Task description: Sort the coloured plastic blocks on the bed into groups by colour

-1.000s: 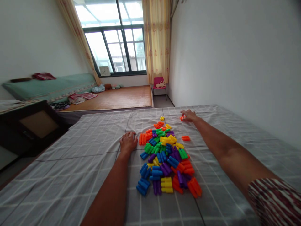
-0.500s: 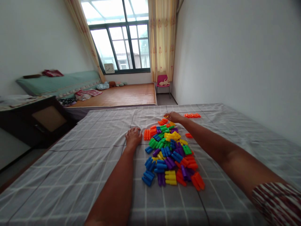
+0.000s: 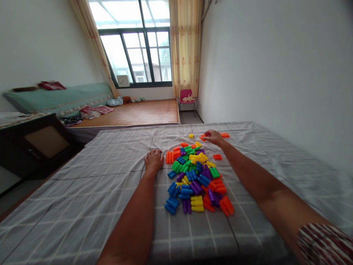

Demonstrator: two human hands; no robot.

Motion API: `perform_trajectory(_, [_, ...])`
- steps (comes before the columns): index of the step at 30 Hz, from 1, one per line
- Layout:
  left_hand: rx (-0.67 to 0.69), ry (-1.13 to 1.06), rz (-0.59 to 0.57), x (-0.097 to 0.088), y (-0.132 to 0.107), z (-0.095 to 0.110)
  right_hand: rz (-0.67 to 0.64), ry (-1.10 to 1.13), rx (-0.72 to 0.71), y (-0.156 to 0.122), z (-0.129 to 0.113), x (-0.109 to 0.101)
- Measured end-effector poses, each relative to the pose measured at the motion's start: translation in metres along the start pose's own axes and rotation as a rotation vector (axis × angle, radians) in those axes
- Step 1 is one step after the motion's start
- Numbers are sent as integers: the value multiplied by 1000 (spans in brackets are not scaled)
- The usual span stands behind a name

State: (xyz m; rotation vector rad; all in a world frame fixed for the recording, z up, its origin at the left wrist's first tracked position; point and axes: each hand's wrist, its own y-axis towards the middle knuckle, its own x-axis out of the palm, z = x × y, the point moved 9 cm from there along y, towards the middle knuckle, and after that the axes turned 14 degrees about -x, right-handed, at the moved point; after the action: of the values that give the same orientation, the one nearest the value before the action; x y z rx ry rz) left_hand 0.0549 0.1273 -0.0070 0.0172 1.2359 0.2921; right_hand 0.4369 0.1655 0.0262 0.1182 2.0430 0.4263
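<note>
Stretched far forward, the right hand pinches an orange piece beyond the coloured pile; the left hand lies palm-down beside it, loosely spread, apparently empty.

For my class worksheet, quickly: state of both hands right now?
Left hand: open, palm down on the checked cloth.
Right hand: closed on an orange piece.

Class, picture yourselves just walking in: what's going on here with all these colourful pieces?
A person's right hand holds an orange piece at its fingertips, near the far side of the checked cloth. The left hand rests on the cloth beside a mixed heap of coloured pieces. More orange pieces lie to the right hand's right, and a yellow piece lies to its left.
</note>
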Motion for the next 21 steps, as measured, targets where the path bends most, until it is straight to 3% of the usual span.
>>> perform_trajectory(4, [6, 12, 16, 0, 2, 0, 159, -146, 212, -47, 78, -44])
perform_trajectory(8, [20, 27, 23, 0, 4, -1, 231, -213, 340, -80, 130, -58])
perform_trajectory(12, [17, 31, 7, 0, 3, -2, 266, -171, 357, -91, 147, -55])
perform_trajectory(21, [4, 44, 5, -3, 1, -1, 247, -229, 312, -81, 150, -51])
